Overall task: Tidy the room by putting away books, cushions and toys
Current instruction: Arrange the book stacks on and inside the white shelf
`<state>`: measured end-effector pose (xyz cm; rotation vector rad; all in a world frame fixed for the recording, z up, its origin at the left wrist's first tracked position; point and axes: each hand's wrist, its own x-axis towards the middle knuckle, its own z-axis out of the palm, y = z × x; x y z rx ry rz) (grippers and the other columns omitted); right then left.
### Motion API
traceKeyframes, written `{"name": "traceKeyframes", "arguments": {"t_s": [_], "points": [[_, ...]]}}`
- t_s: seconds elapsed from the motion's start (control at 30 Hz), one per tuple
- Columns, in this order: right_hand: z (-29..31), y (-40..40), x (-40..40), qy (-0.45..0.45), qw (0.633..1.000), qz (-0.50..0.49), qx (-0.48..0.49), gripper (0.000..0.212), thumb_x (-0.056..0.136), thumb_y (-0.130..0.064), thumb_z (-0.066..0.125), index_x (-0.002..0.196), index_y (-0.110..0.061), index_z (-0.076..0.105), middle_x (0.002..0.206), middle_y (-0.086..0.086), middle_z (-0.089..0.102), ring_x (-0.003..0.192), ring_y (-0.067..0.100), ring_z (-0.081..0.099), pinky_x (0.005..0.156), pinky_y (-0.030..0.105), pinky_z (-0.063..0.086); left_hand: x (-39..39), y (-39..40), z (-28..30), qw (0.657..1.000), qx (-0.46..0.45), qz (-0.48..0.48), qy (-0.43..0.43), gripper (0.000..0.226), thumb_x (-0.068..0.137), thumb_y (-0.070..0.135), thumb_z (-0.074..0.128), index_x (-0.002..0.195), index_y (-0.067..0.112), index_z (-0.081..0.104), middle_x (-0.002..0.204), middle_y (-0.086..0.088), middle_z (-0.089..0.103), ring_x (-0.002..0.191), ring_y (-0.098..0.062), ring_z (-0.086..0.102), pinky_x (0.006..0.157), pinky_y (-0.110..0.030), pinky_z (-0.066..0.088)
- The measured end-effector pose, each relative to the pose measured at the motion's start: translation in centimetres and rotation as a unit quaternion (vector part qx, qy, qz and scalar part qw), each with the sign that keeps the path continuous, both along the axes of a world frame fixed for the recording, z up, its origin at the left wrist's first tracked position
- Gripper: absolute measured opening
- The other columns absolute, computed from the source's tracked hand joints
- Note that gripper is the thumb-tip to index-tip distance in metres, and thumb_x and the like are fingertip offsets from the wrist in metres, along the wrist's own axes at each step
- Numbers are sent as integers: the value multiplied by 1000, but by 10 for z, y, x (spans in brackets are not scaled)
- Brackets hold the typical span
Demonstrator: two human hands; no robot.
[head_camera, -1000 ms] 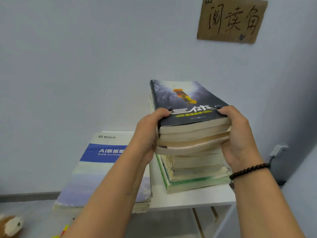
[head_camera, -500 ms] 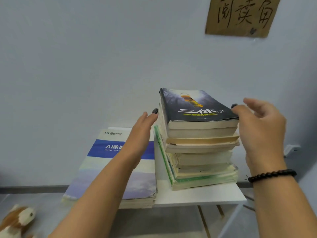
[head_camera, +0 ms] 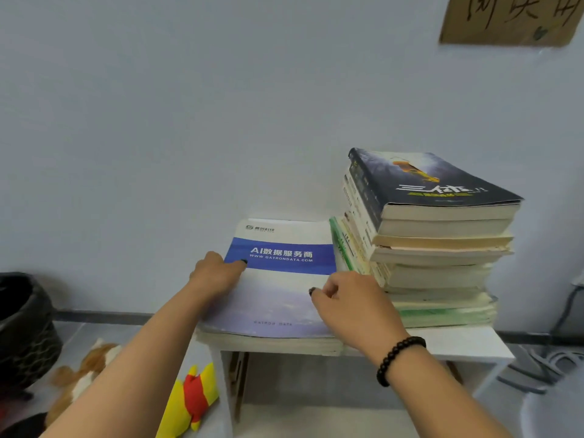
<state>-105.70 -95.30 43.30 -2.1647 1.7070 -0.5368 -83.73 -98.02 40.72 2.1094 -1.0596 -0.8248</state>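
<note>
On the white worktop, the blue-and-white brochure pile lies flat, just left of the taller book stack. Left hand rests on the pile's left edge, fingers curled, forefinger pressing the cover. Right hand sits at its right edge, fingers curled; can't tell if they pinch anything. Likely step: squaring this pile. Push both edges inward evenly, keep the front flush with the worktop edge, don't nudge the tall stack. Plush toys on the floor, not yet put away.
</note>
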Motion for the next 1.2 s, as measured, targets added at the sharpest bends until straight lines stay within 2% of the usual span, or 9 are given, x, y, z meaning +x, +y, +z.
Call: {"name": "traceKeyframes", "arguments": {"t_s": [0.1, 0.33, 0.5, 0.67, 0.8, 0.9, 0.97, 1.07, 1.2], "points": [[-10, -8, 2, 66, 996, -55, 6, 54, 97, -51, 40, 62, -12, 52, 63, 2, 56, 62, 22, 56, 59, 28, 48, 7, 2, -14, 996, 13, -21, 87, 39, 97, 41, 51, 113, 6, 56, 108, -8, 64, 94, -27, 63, 81, -34, 50], [-29, -6, -5, 176, 979, -85, 52, 45, 98, -54, 32, 82, -17, 51, 78, -2, 52, 75, 22, 54, 63, 26, 41, 7, 12, -22, 991, -22, 1, 130, 35, 95, 42, 58, 92, 7, 62, 94, -12, 68, 78, -25, 65, 65, -30, 51], [-36, -6, -16, -129, 970, -108, 178, 40, 93, -44, 54, 74, -9, 51, 67, 10, 63, 56, 27, 70, 48, 31, 57, 5, 22, -32, 988, -112, 1, 106, 30, 94, 38, 62, 96, 8, 66, 95, -9, 70, 81, -25, 67, 68, -34, 54], [-36, -2, -27, -267, 935, -111, 207, 47, 86, -41, 68, 64, -13, 37, 52, 1, 49, 58, 31, 71, 44, 25, 51, -9, 41, -32, 976, -204, 9, 73, 14, 94, 29, 61, 102, 19, 64, 102, 0, 69, 86, -17, 65, 71, -31, 54], [-35, 0, -35, -276, 923, -49, 265, 49, 75, -53, 76, 79, -13, 48, 75, 6, 55, 52, 23, 64, 52, 28, 56, -20, 65, -24, 966, -252, 22, 63, 20, 92, 25, 64, 112, 22, 66, 103, 4, 68, 92, -17, 66, 75, -31, 54], [-37, 7, -39, -267, 920, 9, 286, 45, 72, -52, 79, 96, -19, 62, 85, 2, 67, 57, 18, 62, 58, 30, 56, -24, 89, -16, 948, -286, 10, 140, 17, 90, 18, 68, 101, 32, 67, 99, 10, 71, 90, -16, 69, 75, -30, 56], [-39, 10, -40, -255, 931, 51, 257, 34, 75, -49, 78, 95, -24, 68, 83, -9, 72, 61, 7, 64, 57, 24, 54, -24, 106, -11, 933, -290, 8, 210, 22, 89, 12, 69, 102, 29, 70, 98, 7, 75, 89, -19, 72, 78, -36, 59], [-40, 10, -42, -207, 961, 49, 178, 30, 77, -53, 74, 74, -26, 61, 53, -24, 57, 45, -9, 50, 46, 9, 36, -21, 129, -8, 914, -271, 17, 303, 24, 88, 9, 66, 108, 19, 71, 103, -4, 75, 89, -27, 73, 83, -46, 57], [-41, 14, -32, -255, 947, 69, 181, 23, 77, -54, 71, 95, -40, 67, 94, -25, 68, 85, -3, 62, 68, 10, 45, -24, 159, -13, 884, -232, -8, 406, 34, 81, 15, 66, 115, 13, 69, 110, -15, 72, 96, -39, 69, 86, -53, 55]]}}
